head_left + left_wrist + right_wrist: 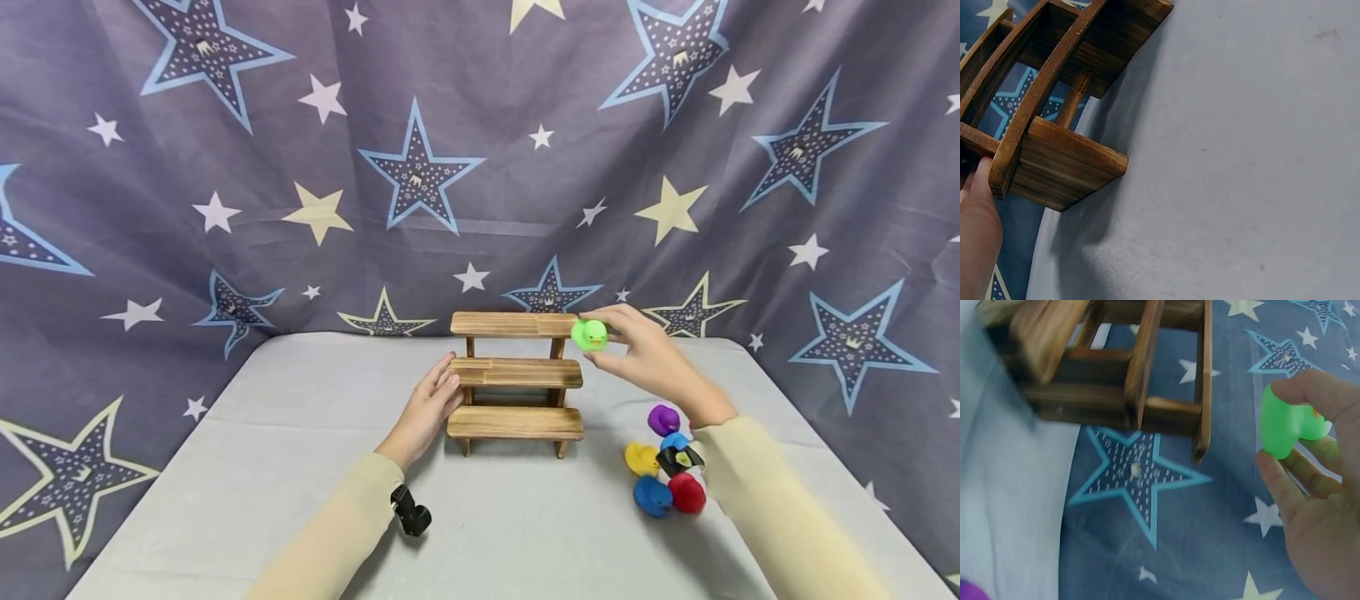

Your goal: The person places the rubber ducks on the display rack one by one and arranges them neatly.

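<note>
A three-tier wooden display shelf [515, 422] stands on the cloth-covered table. My left hand [427, 408] holds its left side at the middle tier; in the left wrist view the thumb [982, 181] lies against the wood while the other fingers are mostly hidden. Between the thumb and fingers of my right hand [637, 350] is a bright green rubber duck [590, 335], raised beside the right end of the top tier. The right wrist view shows the duck [1282, 425] apart from the shelf [1079, 403]. All three tiers are bare.
Near my right forearm sit several rubber ducks: a purple one [663, 419], a yellow one [641, 458], a blue one [652, 497] and a red one [687, 493] among them. A star-patterned curtain [465, 75] rises behind the table [525, 533].
</note>
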A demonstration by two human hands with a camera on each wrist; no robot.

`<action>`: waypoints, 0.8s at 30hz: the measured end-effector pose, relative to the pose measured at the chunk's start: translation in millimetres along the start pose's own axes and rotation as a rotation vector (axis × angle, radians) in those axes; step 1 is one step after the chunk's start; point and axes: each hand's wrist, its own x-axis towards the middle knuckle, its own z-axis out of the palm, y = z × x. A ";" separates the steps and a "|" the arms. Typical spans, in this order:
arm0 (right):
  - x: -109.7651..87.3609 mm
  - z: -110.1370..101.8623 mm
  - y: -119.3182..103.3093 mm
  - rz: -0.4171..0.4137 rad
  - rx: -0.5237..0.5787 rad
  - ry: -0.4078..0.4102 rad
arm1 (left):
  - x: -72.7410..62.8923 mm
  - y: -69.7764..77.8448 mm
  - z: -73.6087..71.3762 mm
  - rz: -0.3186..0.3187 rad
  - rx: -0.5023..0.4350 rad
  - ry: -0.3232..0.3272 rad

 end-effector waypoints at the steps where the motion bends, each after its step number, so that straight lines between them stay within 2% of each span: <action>1: 3.3 3.3 -1.8 -0.005 0.010 0.010 | -0.1 0.2 -0.3 -0.001 0.001 0.000; 13: 45.5 48.5 -18.0 0.064 0.067 0.007 | 0.4 4.4 -1.1 -0.001 0.002 -0.023; 17: 59.5 64.5 -22.2 0.108 0.152 -0.006 | 0.9 5.2 -1.1 -0.009 -0.005 -0.023; 24: 80.0 86.2 -29.2 0.155 0.155 -0.031 | 1.6 6.5 -2.2 -0.016 -0.001 -0.019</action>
